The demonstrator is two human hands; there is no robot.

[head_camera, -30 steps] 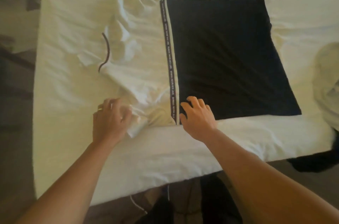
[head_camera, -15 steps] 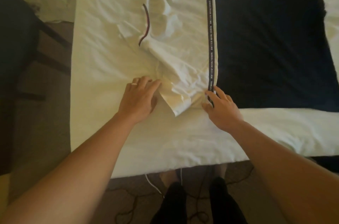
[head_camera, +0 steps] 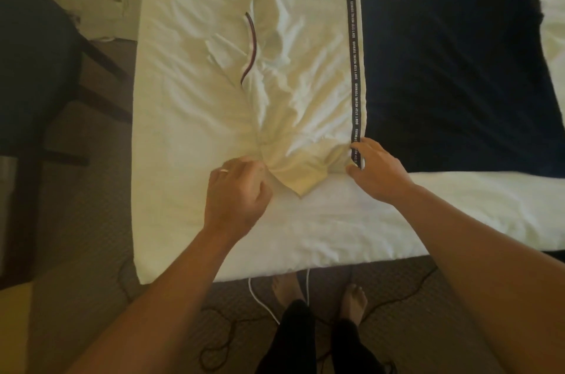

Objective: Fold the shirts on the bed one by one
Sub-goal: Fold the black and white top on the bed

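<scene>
A crumpled white shirt (head_camera: pixel 293 89) with a dark red collar trim lies on the white bed (head_camera: pixel 336 236). To its right a black garment (head_camera: pixel 452 67) lies flat, with a lettered black stripe along its left edge. My left hand (head_camera: pixel 237 193) grips the bunched near hem of the white shirt. My right hand (head_camera: pixel 377 170) pinches the hem's right corner beside the near end of the lettered stripe. The hem between my hands sags toward me in a point.
A dark chair (head_camera: pixel 33 73) stands on the floor left of the bed. The bed's near edge runs just in front of my bare feet (head_camera: pixel 351 297). A white cable and dark cords (head_camera: pixel 263 300) lie on the carpet there.
My left hand has curled and gathered the white shirt's hem, which was flatter before. My right hand stays at the stripe's near end. The view has shifted slightly.
</scene>
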